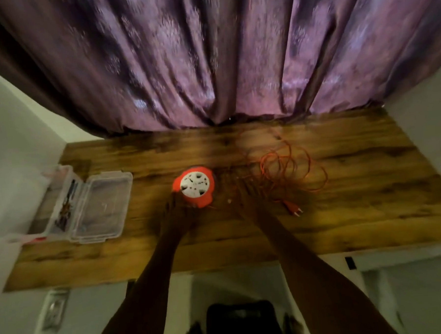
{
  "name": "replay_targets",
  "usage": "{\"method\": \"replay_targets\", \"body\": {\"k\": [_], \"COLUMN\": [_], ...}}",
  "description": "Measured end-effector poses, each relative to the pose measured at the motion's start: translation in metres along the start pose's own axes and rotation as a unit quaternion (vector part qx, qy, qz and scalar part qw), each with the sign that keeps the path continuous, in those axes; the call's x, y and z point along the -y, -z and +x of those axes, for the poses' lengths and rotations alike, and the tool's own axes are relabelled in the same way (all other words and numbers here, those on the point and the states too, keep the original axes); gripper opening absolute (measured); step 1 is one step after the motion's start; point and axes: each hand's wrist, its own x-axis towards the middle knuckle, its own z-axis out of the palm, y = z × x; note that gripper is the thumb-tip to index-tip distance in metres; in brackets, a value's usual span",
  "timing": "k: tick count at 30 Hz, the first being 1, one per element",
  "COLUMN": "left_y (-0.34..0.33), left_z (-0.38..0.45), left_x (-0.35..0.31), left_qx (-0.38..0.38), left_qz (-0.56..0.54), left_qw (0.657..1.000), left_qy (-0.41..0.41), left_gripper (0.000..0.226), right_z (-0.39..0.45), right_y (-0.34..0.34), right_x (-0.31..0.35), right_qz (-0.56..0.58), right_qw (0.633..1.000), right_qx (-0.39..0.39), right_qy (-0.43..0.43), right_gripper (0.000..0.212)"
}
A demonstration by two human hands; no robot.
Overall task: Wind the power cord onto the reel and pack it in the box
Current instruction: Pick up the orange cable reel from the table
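The frame was blurred by motion, so fine detail on the hands could not be read.

The reel (193, 187), an orange housing with a round white socket face turned upward, stood near the middle of the table (370, 225). The left hand (177, 207) lay against the reel's near-left side, touching the orange housing; its fingers appeared wrapped on the housing, but whether they truly clamped it could not be told.

The right hand (244, 201) was on the table just right of the reel, between the reel and the loose cord (291, 170). It was smeared, and it could not be told whether its fingers were apart, together, or closed on a strand.

The cord, thin and orange, lay unwound in loose overlapping loops on the right half of the table, well clear of the box. Its plug (291, 207) lay on the near side of the loops, pins pointing toward the near-right.

The box (101, 206), clear plastic, sat at the table's left end with its lid (60, 198) swung open toward the left edge. Small dark items lay along the lid side; they were too blurred to identify.

A purple curtain (208, 60) hung behind the table's far edge.
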Motion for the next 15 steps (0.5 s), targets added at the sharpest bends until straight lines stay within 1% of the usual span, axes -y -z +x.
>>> {"method": "replay_targets", "body": {"k": [3,5,6,10,12,15], "left_y": [-0.016,-0.023,-0.022,-0.035,-0.043,-0.061], "left_z": [0.013,0.03,0.039,0.081,0.092,0.103], "left_x": [0.005,0.005,0.003,0.01,0.012,0.022], "left_qx": [-0.025,-0.05,-0.069,-0.158,-0.197,-0.225], "left_qz": [0.007,-0.034,-0.047,-0.051,-0.065,-0.068], "left_qw": [1.0,0.998,0.996,0.983,0.973,0.964], "left_qy": [-0.001,0.002,-0.009,-0.084,-0.1,-0.123], "left_gripper": [0.069,0.069,0.068,0.063,0.06,0.061], "right_z": [0.018,0.035,0.042,0.078,0.09,0.095], "right_y": [-0.029,-0.045,-0.049,-0.079,-0.091,-0.11], "right_x": [-0.005,-0.012,-0.014,-0.024,-0.027,-0.034], "right_qz": [-0.019,-0.045,-0.049,-0.037,-0.049,-0.078], "right_qw": [1.0,0.999,0.998,0.994,0.988,0.968], "right_qx": [0.009,-0.007,-0.023,-0.095,-0.142,-0.233], "right_qy": [-0.007,0.004,0.011,0.024,0.022,0.051], "right_gripper": [0.073,0.074,0.074,0.066,0.063,0.058]}}
